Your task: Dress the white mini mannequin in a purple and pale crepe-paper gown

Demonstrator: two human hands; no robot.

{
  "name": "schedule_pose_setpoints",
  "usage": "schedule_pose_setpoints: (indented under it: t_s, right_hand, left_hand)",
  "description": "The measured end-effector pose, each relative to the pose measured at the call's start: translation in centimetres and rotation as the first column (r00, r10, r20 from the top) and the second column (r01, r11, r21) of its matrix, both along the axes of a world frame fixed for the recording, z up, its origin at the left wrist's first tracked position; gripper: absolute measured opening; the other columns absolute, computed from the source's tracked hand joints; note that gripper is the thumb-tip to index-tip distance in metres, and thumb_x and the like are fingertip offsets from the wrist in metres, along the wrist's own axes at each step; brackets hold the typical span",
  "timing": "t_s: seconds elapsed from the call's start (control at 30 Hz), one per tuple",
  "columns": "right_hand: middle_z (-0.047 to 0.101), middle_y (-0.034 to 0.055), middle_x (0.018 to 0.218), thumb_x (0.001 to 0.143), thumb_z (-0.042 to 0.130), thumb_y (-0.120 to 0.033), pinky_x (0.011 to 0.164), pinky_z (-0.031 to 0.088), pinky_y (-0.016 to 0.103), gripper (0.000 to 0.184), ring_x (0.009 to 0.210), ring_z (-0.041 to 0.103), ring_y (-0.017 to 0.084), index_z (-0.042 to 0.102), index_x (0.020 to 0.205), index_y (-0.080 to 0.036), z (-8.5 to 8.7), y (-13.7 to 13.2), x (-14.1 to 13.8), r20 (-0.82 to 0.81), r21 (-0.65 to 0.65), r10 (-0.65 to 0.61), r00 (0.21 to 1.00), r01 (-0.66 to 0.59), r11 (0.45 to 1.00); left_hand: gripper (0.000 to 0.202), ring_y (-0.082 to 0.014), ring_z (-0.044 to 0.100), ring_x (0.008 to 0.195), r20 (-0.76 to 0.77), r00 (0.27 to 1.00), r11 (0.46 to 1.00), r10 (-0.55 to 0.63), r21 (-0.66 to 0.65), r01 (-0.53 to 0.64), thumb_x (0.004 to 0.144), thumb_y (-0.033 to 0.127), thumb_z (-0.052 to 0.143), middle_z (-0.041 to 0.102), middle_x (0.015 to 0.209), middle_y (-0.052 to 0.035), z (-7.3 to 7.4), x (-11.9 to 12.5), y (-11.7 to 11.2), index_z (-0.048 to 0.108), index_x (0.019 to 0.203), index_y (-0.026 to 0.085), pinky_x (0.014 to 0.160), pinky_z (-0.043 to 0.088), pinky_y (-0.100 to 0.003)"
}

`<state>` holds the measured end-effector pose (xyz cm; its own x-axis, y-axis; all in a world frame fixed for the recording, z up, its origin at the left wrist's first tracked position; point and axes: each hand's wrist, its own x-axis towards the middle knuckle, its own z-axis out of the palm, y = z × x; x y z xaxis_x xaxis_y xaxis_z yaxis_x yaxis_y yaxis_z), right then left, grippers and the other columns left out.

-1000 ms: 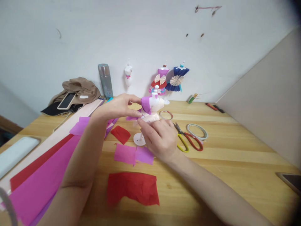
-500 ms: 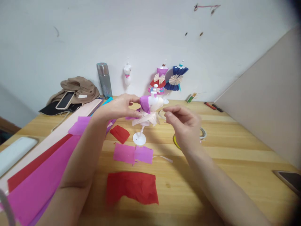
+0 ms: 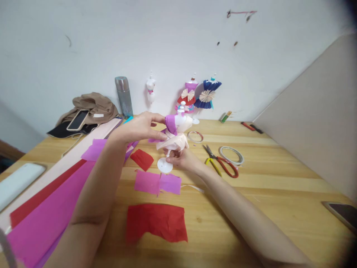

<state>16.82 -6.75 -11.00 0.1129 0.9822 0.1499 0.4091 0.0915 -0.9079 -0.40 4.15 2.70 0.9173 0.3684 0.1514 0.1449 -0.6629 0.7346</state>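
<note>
A small white dress-form mannequin (image 3: 182,122) stands tilted on a round white base (image 3: 165,166). Purple paper (image 3: 171,125) wraps one side of its chest, and a cream paper strip (image 3: 177,142) circles its lower body. My left hand (image 3: 142,126) grips it from the left, with the thumb pressed on the cream strip and the index finger by the purple paper. Below the skirt, my right hand (image 3: 182,159) is closed around the thin stand pole, just above the base. Some right fingertips are hidden behind the pole and paper.
Red-handled scissors (image 3: 229,168) and tape rolls (image 3: 232,155) lie right. Red paper (image 3: 157,222) and purple pieces (image 3: 147,182) lie in front. Paper sheets (image 3: 55,208), a phone (image 3: 78,120) and a flask (image 3: 124,96) are left. Dressed mannequins (image 3: 208,95) stand by the wall.
My right hand has moved left and down from beside the mannequin to its stand pole, uncovering the scissors and a tape roll. My left hand has stayed on the mannequin.
</note>
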Motion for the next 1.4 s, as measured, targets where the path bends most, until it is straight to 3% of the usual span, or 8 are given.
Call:
schedule_pose_setpoints:
  t_s: [0.33, 0.73, 0.87, 0.97, 1.03, 1.13, 1.27, 1.4]
  right_hand:
    - [0.061, 0.0017, 0.069, 0.079, 0.062, -0.034, 0.06, 0.045, 0.028, 0.017, 0.063, 0.055, 0.015, 0.065, 0.084, -0.018, -1.6, 0.2, -1.6, -0.049, -0.027, 0.018, 0.999, -0.019, 0.999]
    - [0.064, 0.0006, 0.066, 0.072, 0.066, -0.029, 0.058, 0.044, 0.028, 0.015, 0.06, 0.056, 0.016, 0.067, 0.083, -0.018, 0.5, 0.3, 0.2, -0.002, -0.017, 0.025, 1.0, -0.025, 1.0]
    - [0.066, 0.0028, 0.068, 0.07, 0.063, -0.031, 0.055, 0.044, 0.028, 0.022, 0.058, 0.059, 0.016, 0.064, 0.086, -0.017, 2.3, -0.1, 1.5, -0.078, -0.001, -0.189, 0.979, 0.19, 0.982]
    - [0.063, 0.0023, 0.072, 0.076, 0.059, -0.042, 0.053, 0.042, 0.028, 0.024, 0.057, 0.057, 0.014, 0.059, 0.082, -0.019, 5.2, -1.4, 1.1, -0.158, 0.184, -0.313, 0.937, 0.339, 0.922]
    - [0.058, 0.0001, 0.07, 0.079, 0.058, -0.046, 0.054, 0.042, 0.028, 0.026, 0.059, 0.056, 0.013, 0.056, 0.084, -0.02, 7.3, -2.6, 0.3, -0.151, 0.312, -0.308, 0.939, 0.342, 0.887]
    - [0.051, -0.0029, 0.062, 0.076, 0.063, -0.045, 0.054, 0.039, 0.029, 0.027, 0.055, 0.049, 0.013, 0.051, 0.082, -0.022, 9.4, -4.0, -1.1, 0.062, 0.413, -0.342, 0.938, 0.288, 0.864]
    - [0.05, -0.0026, 0.057, 0.075, 0.065, -0.04, 0.057, 0.037, 0.032, 0.025, 0.053, 0.047, 0.013, 0.047, 0.071, -0.022, 9.8, -4.5, -1.9, 0.311, 0.409, -0.438, 0.843, 0.297, 0.863]
    - [0.054, -0.0009, 0.058, 0.076, 0.059, -0.029, 0.057, 0.039, 0.031, 0.016, 0.052, 0.049, 0.013, 0.047, 0.067, -0.022, 9.7, -4.4, -1.4, 0.256, 0.369, -0.413, 0.874, 0.307, 0.877]
  left_hand:
    - [0.026, -0.0199, 0.066, 0.084, 0.092, 0.994, 0.983, 0.059, -0.179, -0.041, 0.066, 0.031, 0.074, 0.073, 0.088, -0.0042, -0.7, 1.1, -1.1, 0.073, 0.087, 0.014, 0.078, 0.052, -0.031]
    - [0.03, -0.0203, 0.066, 0.089, 0.297, 0.903, 0.948, 0.311, -0.167, -0.271, 0.069, 0.028, 0.069, 0.073, 0.093, -0.0063, -2.6, 3.4, -2.7, 0.072, 0.095, 0.013, 0.077, 0.052, -0.031]
    - [0.032, -0.0209, 0.066, 0.09, 0.383, 0.844, 0.926, 0.377, -0.173, -0.335, 0.068, 0.028, 0.069, 0.074, 0.094, -0.0064, -2.4, 3.4, -2.1, 0.071, 0.097, 0.012, 0.08, 0.052, -0.031]
    - [0.029, -0.021, 0.066, 0.088, 0.396, 0.824, 0.914, 0.406, -0.157, -0.375, 0.068, 0.025, 0.067, 0.074, 0.09, -0.0056, -2.2, 3.5, -2.0, 0.071, 0.094, 0.013, 0.08, 0.052, -0.032]
    - [0.027, -0.0204, 0.066, 0.084, 0.388, 0.83, 0.916, 0.4, -0.131, -0.38, 0.068, 0.026, 0.067, 0.073, 0.086, -0.005, -2.2, 3.6, -2.3, 0.071, 0.091, 0.012, 0.078, 0.052, -0.031]
    - [0.025, -0.0194, 0.064, 0.08, 0.372, 0.851, 0.927, 0.37, -0.092, -0.363, 0.069, 0.027, 0.066, 0.072, 0.082, -0.0039, -2.3, 3.9, -2.8, 0.072, 0.089, 0.012, 0.075, 0.051, -0.031]
    - [0.022, -0.019, 0.062, 0.077, 0.334, 0.871, 0.929, 0.361, -0.046, -0.368, 0.068, 0.026, 0.066, 0.069, 0.078, -0.0024, -2.2, 4.1, -3.4, 0.071, 0.085, 0.013, 0.072, 0.05, -0.03]
    - [0.022, -0.0177, 0.06, 0.075, 0.337, 0.879, 0.938, 0.337, -0.035, -0.345, 0.069, 0.028, 0.067, 0.068, 0.077, -0.0024, -2.0, 4.1, -3.7, 0.071, 0.084, 0.013, 0.071, 0.049, -0.03]
